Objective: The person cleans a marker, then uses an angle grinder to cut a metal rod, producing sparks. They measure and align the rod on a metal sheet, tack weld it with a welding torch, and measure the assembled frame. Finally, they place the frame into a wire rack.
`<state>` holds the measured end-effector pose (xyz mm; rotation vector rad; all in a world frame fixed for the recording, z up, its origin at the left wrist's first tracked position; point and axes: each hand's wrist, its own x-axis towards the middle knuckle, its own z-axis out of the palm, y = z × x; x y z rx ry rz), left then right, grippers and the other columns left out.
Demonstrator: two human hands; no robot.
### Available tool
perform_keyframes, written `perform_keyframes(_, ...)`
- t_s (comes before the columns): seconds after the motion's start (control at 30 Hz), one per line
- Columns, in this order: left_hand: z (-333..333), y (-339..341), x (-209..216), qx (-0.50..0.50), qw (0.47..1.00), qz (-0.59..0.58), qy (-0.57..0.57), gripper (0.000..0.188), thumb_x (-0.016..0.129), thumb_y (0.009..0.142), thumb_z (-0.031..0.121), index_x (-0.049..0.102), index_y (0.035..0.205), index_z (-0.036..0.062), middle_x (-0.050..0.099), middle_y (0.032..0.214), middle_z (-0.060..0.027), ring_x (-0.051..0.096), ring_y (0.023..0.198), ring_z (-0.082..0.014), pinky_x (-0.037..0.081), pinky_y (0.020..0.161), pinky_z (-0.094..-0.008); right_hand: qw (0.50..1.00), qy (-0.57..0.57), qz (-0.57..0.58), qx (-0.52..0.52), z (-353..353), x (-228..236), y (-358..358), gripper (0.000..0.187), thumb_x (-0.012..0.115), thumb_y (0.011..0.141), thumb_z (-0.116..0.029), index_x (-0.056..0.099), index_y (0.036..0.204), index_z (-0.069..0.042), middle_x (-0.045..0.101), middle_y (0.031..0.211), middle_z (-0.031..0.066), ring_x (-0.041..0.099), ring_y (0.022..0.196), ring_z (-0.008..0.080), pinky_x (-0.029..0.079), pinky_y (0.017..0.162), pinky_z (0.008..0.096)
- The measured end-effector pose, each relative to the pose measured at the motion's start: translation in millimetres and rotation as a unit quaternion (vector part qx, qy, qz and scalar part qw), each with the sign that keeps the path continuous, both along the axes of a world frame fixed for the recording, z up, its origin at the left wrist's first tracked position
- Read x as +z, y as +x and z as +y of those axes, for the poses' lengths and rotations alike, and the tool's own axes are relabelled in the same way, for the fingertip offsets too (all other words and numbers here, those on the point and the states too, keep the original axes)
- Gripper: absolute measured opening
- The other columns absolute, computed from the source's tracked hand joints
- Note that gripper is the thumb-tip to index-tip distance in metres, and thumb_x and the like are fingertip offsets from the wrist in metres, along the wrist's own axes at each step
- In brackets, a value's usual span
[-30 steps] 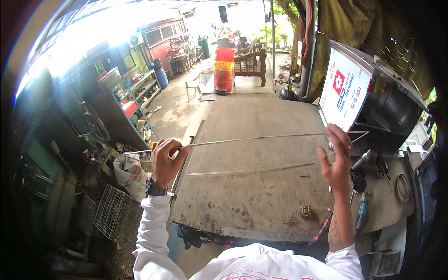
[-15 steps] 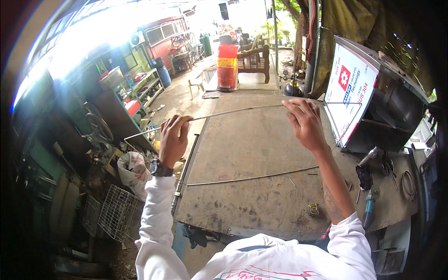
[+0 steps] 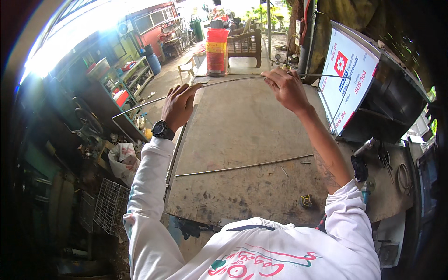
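Observation:
A long thin metal rod [image 3: 233,79] runs across the far side of the workbench, bowing slightly. My left hand [image 3: 179,106], with a black watch at the wrist, is closed on its left part. My right hand [image 3: 287,89] grips it farther right with bent fingers. Past my left hand, the rod's left end bends sharply back toward me. A second thin rod length [image 3: 242,167] crosses the bench nearer to me, its right end passing behind my right forearm. Whether the two lengths join is hidden by my arms.
On the workbench [image 3: 224,126] lie a tape measure [image 3: 306,200], short rod pieces [image 3: 284,171] and an angle grinder [image 3: 365,191]. A box-shaped metal cabinet [image 3: 350,79] stands at right. Beyond the bench is a red-yellow container [image 3: 217,51]; a wire cage [image 3: 110,206] sits at left.
Both hands have moved away from me with the rod, toward the bench's far edge. My view has shifted slightly. The nearer rod length still crosses the bench.

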<state>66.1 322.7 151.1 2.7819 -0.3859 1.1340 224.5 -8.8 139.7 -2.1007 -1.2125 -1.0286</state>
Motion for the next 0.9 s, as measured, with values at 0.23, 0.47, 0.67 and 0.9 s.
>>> perform_keyframes(0.23,7.5,1.5,5.7,-0.041,0.999,0.029,0.005,0.025,0.059,0.096,0.006,0.069,0.119,0.0079,0.068,0.097,-0.0097,0.066,0.096,-0.0315,0.052,0.087,-0.0442,0.998,0.008,-0.004,0.06,20.7,-8.1,5.1,0.023,0.067,0.101,-0.019,0.075,0.122,-0.017,0.072,0.106,0.0038,0.067,0.099,0.0259,0.046,0.093,0.04)
perform_keyframes(0.47,-2.9,-3.2,4.3,-0.038,0.999,-0.031,0.023,0.015,0.066,0.099,0.016,0.072,0.112,0.0093,0.072,0.089,-0.0085,0.07,0.081,-0.0295,0.055,0.073,-0.0425,0.997,0.009,-0.007,0.078,22.4,-16.0,6.7,0.036,0.067,0.092,-0.003,0.076,0.123,-0.019,0.07,0.101,0.002,0.065,0.094,0.0228,0.044,0.091,0.0379)
perform_keyframes(0.67,0.1,2.1,-4.4,-0.053,0.998,-0.011,0.03,0.011,0.071,0.097,0.019,0.074,0.105,0.0113,0.071,0.082,-0.0037,0.069,0.066,-0.0225,0.054,0.062,-0.0363,0.994,-0.01,-0.013,0.109,9.1,-22.5,9.0,0.044,0.063,0.089,0.006,0.075,0.125,-0.017,0.072,0.101,0.0015,0.064,0.093,0.0234,0.043,0.094,0.0369)
perform_keyframes(0.9,5.3,6.5,-14.1,-0.058,0.995,-0.006,0.077,0.012,0.072,0.096,0.021,0.074,0.104,0.0119,0.07,0.082,-0.0042,0.07,0.066,-0.0225,0.054,0.061,-0.036,0.99,-0.059,-0.005,0.125,0.3,-30.6,11.9,0.046,0.061,0.091,0.007,0.073,0.13,-0.014,0.074,0.101,0.0032,0.065,0.097,0.0216,0.043,0.096,0.037)
